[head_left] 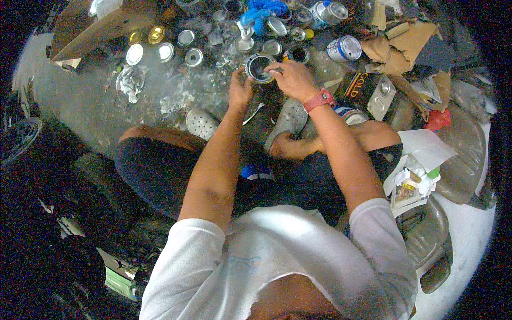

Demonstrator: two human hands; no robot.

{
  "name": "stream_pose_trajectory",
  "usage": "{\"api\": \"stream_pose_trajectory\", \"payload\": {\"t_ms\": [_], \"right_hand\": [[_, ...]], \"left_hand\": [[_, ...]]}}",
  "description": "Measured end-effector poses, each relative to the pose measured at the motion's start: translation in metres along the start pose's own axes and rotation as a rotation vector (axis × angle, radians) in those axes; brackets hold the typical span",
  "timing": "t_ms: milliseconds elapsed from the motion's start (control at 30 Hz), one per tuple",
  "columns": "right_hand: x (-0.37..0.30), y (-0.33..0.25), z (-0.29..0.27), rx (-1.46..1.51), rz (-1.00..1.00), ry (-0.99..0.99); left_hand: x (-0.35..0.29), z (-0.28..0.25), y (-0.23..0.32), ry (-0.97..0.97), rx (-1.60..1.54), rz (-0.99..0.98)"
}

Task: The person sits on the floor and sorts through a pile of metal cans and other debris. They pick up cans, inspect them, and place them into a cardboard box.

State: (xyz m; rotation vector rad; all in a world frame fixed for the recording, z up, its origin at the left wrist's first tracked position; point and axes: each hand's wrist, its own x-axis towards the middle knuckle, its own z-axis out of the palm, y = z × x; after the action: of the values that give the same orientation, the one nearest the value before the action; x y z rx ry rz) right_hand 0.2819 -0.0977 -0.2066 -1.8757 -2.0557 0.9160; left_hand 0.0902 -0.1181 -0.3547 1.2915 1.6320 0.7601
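Observation:
Out in front of me is an open round tin can [260,68], dark inside with a pale metal rim. My left hand [241,89] holds its left side, fingers curled against the wall. My right hand [293,80] is closed at the right of the rim, its fingertips reaching over the opening; whether anything small is pinched there is hidden. A red wristwatch [320,100] sits on my right wrist. Just right of the can stands another open can [296,55] with dark contents. Round metal lids [271,47] lie just beyond the held can.
Several loose lids [166,52] and a crumpled white rag [130,84] lie on the stained floor to the left. A cardboard box [101,26] stands far left. Blue cloth [261,13], a lying can [344,48], torn cardboard [408,45] and a rectangular metal tin [382,97] crowd the right.

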Motion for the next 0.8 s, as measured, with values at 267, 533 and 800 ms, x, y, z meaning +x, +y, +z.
{"api": "stream_pose_trajectory", "payload": {"t_ms": [267, 533, 800], "right_hand": [[-0.001, -0.005, 0.007, -0.021, -0.005, -0.029], [0.015, -0.011, 0.022, 0.002, -0.150, 0.149], [0.023, -0.014, 0.004, -0.133, -0.092, 0.068]], "left_hand": [[-0.001, -0.014, 0.001, -0.075, -0.133, -0.173], [-0.062, -0.002, -0.188, -0.961, 0.917, -0.315], [-0.084, 0.004, -0.203, -1.165, 1.165, -0.033]]}}
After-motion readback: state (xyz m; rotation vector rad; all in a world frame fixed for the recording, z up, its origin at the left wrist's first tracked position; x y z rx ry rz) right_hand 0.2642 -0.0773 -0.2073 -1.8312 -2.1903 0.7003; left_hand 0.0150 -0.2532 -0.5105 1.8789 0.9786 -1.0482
